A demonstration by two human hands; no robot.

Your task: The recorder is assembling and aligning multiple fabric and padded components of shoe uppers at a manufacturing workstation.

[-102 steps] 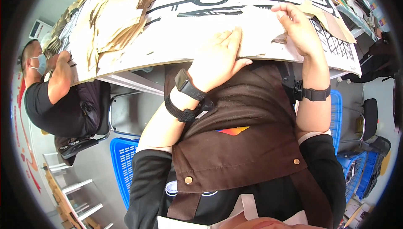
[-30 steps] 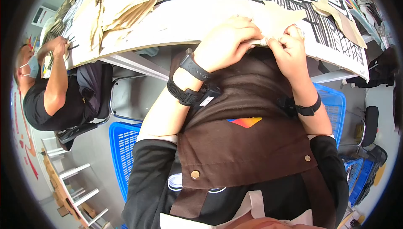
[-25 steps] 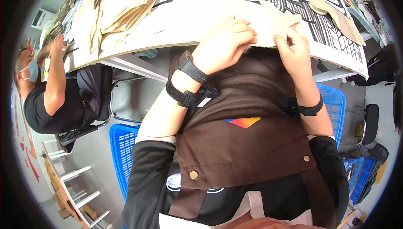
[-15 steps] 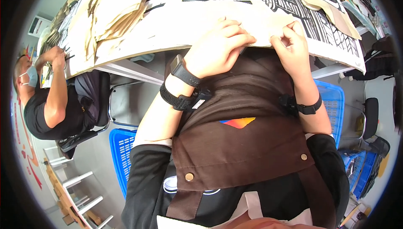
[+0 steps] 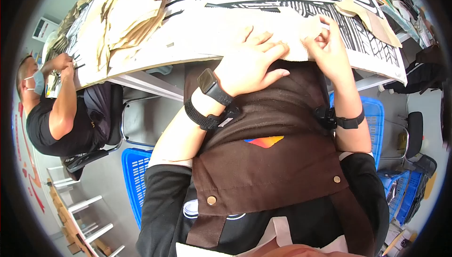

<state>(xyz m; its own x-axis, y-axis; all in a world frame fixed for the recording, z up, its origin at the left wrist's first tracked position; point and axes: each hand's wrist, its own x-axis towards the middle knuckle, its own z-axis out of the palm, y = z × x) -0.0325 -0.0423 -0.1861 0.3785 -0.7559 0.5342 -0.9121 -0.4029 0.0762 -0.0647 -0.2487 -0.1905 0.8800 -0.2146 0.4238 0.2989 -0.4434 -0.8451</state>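
Note:
A pale cream sheet [image 5: 295,49], washed out by glare, lies at the table's near edge, with a dotted texture along its near part. Whether it is cloth or paper I cannot tell. My left hand [image 5: 252,64] rests palm down over its left side, fingers apart and the thumb stretched out toward me. At the sheet's right side, my right hand [image 5: 327,47] pinches a raised part of it between thumb and fingers. A dark watch [image 5: 209,84] sits on my left wrist, and straps circle both wrists.
Layered tan cut pieces [image 5: 134,17] are heaped on the table's left. Another tan piece [image 5: 369,19] lies at the right, over the white table top [image 5: 188,52] with black line drawings. Blue baskets [image 5: 136,177] stand beside me. A masked person [image 5: 56,111] works at the far left.
My left hand has opened out from a curled grip and lies flatter, its thumb moved away. My right hand holds up part of the sheet, which shows more at the table edge.

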